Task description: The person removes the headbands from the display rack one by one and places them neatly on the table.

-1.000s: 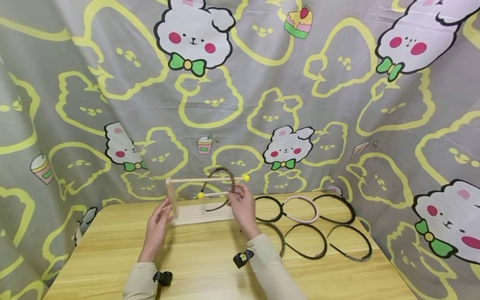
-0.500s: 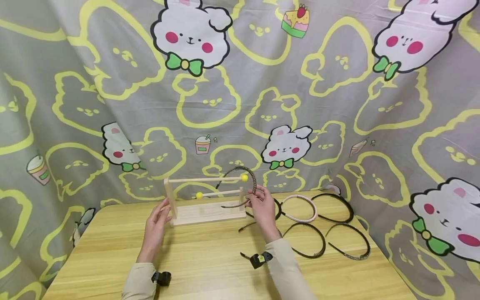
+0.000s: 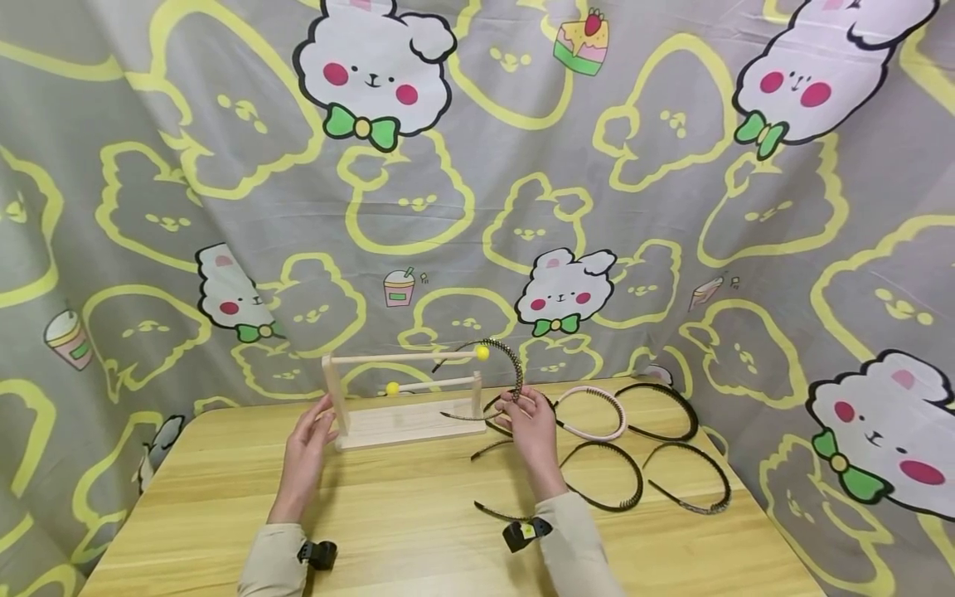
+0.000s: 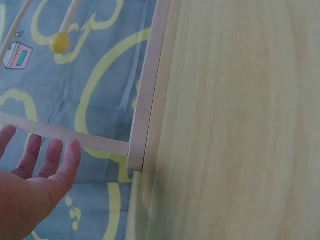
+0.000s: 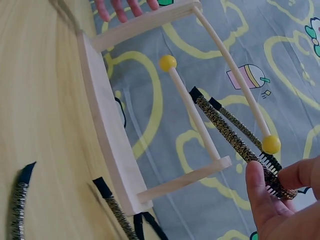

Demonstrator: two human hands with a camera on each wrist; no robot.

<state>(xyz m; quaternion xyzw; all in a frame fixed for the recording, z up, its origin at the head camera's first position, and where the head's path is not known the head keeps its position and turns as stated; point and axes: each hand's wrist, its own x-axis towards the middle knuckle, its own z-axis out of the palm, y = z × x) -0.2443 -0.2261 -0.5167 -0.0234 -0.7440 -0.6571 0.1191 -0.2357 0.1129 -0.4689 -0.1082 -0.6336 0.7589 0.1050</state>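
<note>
My right hand (image 3: 534, 433) pinches a dark, gold-flecked headband (image 5: 226, 129) with comb teeth between thumb and fingers. The headband is raised at the right end of a pale wooden rack (image 3: 410, 424). Its two ends point left; one crosses the upper rod (image 3: 403, 358) in the head view. The yellow ball (image 5: 271, 144) tipping that rod overlaps one arm of the headband in the right wrist view. At the rack's left side, my left hand (image 3: 304, 441) touches the upright post (image 4: 75, 136) with extended fingers. A shorter lower rod (image 5: 192, 110) ends in another yellow ball (image 5: 168, 62).
Several headbands lie on the table's right side, among them a pink one (image 3: 591, 413) and black ones (image 3: 662, 412). A gold-flecked one (image 5: 120, 215) lies near the rack's base. Behind the wooden table (image 3: 388, 514) hangs a grey patterned curtain (image 3: 448, 182).
My right hand has carried the headband rightward along the upper rod to the ball end, tilting it. My left hand has stayed at the post. The head view has shifted slightly.
</note>
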